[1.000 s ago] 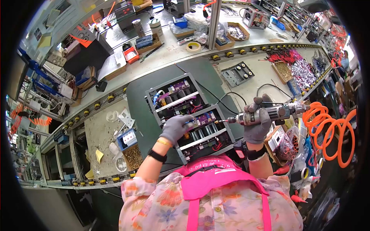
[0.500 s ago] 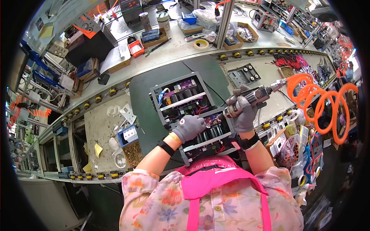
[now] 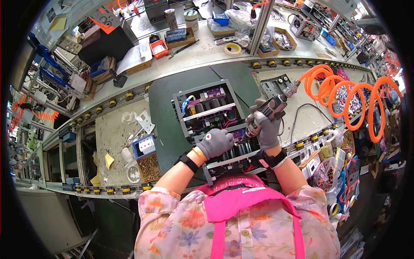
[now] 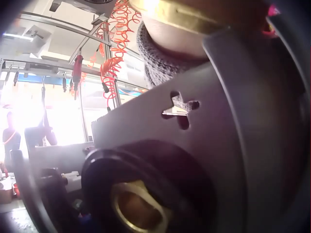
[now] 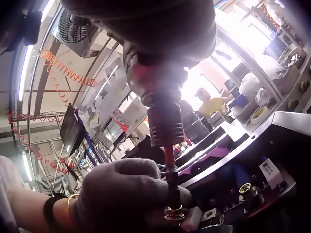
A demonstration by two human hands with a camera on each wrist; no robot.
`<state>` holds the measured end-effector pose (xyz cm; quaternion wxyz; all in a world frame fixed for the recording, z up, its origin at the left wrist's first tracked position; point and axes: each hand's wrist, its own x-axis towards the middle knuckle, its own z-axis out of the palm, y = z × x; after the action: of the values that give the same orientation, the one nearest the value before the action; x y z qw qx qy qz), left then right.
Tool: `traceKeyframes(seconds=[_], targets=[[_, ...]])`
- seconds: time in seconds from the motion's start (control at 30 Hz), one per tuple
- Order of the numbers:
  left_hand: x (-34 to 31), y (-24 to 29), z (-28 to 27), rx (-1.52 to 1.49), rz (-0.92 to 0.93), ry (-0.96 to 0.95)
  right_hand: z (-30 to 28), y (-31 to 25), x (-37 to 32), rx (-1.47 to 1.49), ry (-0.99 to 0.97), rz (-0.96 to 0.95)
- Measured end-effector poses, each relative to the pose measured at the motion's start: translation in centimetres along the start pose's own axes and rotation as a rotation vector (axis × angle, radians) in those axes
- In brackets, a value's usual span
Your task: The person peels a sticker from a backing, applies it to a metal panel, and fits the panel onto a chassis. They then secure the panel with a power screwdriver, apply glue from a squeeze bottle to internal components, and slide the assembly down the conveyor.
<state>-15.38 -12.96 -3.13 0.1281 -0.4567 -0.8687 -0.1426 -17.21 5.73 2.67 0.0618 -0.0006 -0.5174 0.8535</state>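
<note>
My gloved right hand point(image 3: 268, 129) grips an air screwdriver point(image 3: 276, 105), tilted over the near electronics chassis point(image 3: 230, 161). In the right wrist view its bit point(image 5: 171, 182) points down at a brass nut point(image 5: 173, 213). My gloved left hand point(image 3: 216, 143) is bent over the same chassis, its index finger point(image 5: 177, 194) right beside the bit's lower end; I cannot tell whether it pinches anything. A grey metal panel point(image 4: 141, 116) with a cross-shaped cutout and a brass fitting point(image 4: 138, 208) fill the left wrist view. Another open chassis point(image 3: 211, 111) stands just behind.
An orange coiled hose point(image 3: 351, 97) runs right from the screwdriver. Both chassis rest on a dark green mat point(image 3: 164, 129). To the left are a blue bin point(image 3: 143, 146) and a box of brass parts point(image 3: 149, 167); rollers point(image 3: 129, 95) line the bench edge.
The screwdriver and right hand have moved left and in over the near chassis, the tool tilting more upright. The left hand has shifted right, toward the bit. The hose has swung with the tool.
</note>
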Motion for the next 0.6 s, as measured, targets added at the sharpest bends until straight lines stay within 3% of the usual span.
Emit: traceKeyframes(seconds=[0.2,0.37,0.5,0.6], targets=[[-0.1,-1.1,1.1,-0.004,-0.113,-0.021,0.5,0.4,-0.6,-0.197,-0.094,-0.057],[0.2,-1.3,0.9,-0.076,-0.168,-0.105,1.4,0.5,-1.9,-0.134,-0.149,-0.069],[1.2,-1.3,-1.3,-0.368,-0.336,-0.191,0.9,2.4,-2.2,-0.244,-0.16,-0.141],[1.0,-1.5,-2.5,-0.24,-0.417,-0.253,1.4,2.2,-2.9,-0.247,-0.193,-0.137]])
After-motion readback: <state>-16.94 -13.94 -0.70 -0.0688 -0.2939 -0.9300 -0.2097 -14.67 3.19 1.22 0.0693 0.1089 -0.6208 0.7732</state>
